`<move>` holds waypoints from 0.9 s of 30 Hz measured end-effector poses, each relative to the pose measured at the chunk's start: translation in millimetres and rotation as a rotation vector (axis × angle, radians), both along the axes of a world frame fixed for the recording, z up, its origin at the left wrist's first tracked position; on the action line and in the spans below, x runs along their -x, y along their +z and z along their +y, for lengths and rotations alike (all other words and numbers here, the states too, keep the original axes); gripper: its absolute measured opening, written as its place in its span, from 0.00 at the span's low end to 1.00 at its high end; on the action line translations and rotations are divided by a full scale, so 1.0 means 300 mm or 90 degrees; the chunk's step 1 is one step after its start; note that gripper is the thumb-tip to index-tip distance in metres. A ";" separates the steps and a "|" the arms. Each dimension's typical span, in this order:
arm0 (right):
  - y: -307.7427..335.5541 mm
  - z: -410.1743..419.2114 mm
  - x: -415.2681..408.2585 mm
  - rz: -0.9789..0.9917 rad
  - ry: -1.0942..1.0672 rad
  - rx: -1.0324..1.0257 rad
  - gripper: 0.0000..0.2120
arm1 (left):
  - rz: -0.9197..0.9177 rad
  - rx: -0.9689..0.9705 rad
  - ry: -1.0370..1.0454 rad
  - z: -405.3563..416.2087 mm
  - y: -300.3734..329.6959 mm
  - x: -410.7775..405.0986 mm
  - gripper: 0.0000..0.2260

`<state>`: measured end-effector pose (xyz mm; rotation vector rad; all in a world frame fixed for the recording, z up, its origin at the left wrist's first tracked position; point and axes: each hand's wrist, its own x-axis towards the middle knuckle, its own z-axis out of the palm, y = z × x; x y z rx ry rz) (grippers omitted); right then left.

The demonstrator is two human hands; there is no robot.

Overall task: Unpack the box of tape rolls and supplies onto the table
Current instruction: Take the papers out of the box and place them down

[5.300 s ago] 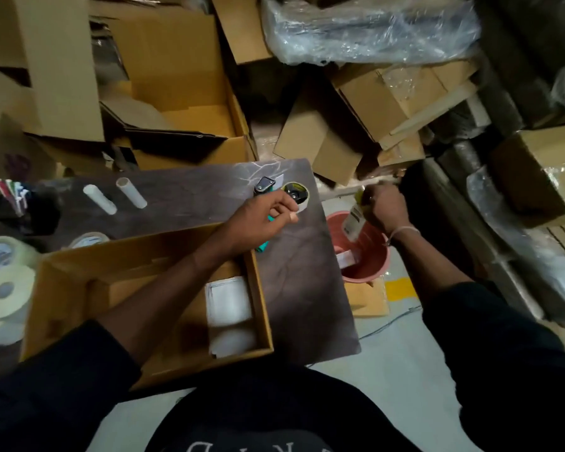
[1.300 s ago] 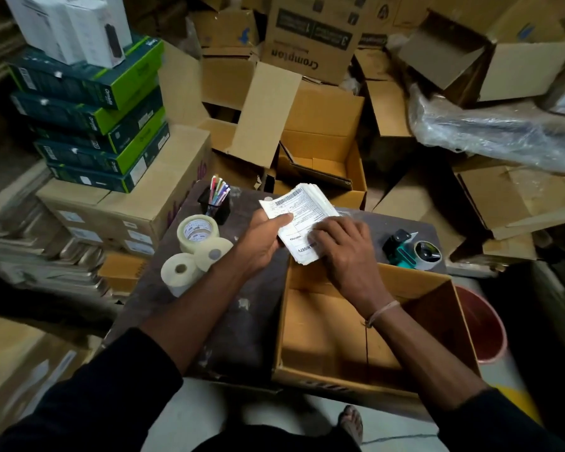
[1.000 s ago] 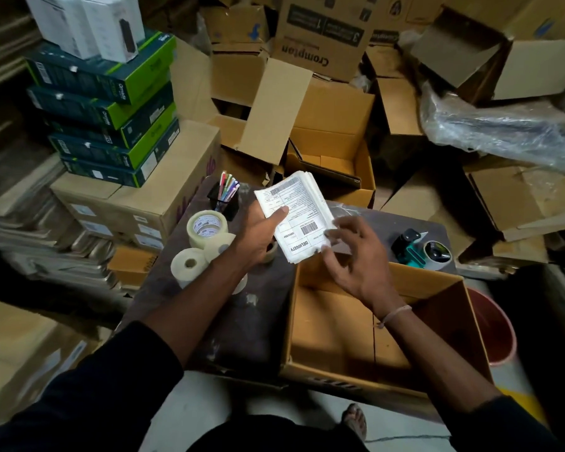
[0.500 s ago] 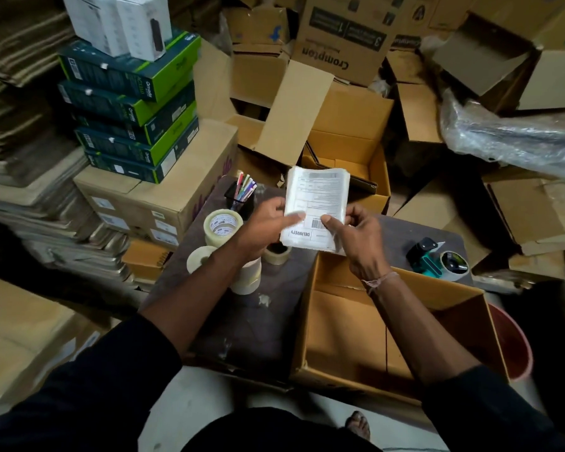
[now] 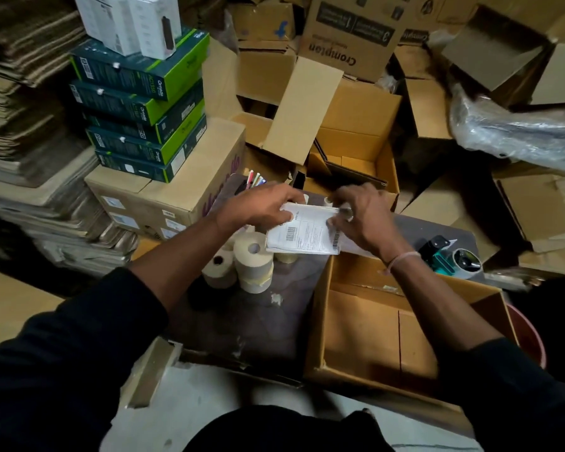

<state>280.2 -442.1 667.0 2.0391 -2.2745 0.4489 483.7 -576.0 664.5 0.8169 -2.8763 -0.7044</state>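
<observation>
Labels (image 5: 302, 236) are now lying flatter and lower than half a second ago, over the tape rolls (image 5: 253, 256). Left hand (image 5: 258, 207) and right hand (image 5: 362, 216) are pinching opposite ends, fingers curled over the stack.

Matt brown cardboard box (image 5: 366, 324), white printed paper labels (image 5: 302, 236), scuffed dark tabletop (image 5: 242, 324), glossy plastic wrap (image 5: 519, 132)

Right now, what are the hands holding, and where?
Both hold the labels: left hand grips the left edge, right hand the right edge.
</observation>
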 end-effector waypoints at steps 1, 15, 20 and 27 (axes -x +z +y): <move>0.003 -0.001 -0.002 -0.013 0.021 -0.047 0.17 | -0.002 0.002 -0.012 -0.004 0.014 -0.001 0.15; -0.111 0.003 -0.088 -0.872 -0.111 -0.011 0.14 | 0.484 -0.739 0.339 -0.006 -0.089 -0.045 0.18; -0.144 -0.017 -0.114 -0.773 -0.165 -0.030 0.15 | 0.488 -0.689 0.343 0.020 -0.171 -0.039 0.16; -0.154 -0.053 -0.126 -0.619 -0.214 0.066 0.08 | 0.526 -0.636 0.342 0.025 -0.175 -0.063 0.16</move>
